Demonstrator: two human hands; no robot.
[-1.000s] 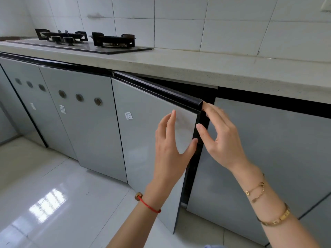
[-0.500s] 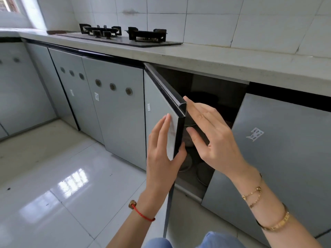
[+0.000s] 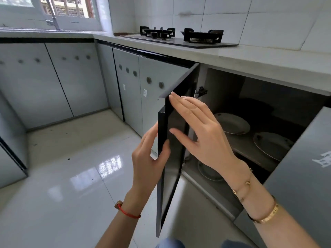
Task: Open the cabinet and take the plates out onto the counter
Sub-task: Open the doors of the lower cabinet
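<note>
Swinging wider than a second ago, the grey glass-fronted cabinet door [image 3: 176, 140] is exposing white ceramic plates [image 3: 232, 123]; left hand [image 3: 149, 158] is pinching its edge, right hand [image 3: 202, 135] is pressing flat, fingers spread. Plates are probably slippery and fragile; grip rims.

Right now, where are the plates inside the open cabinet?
In the head view, two white plates lie side by side on the cabinet's middle shelf, right of the open door; a third plate sits below.

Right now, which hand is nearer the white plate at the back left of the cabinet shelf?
Right. The right hand lies flat on the door's inner face, just left of the white plate; the left hand is beyond the door's edge.
</note>
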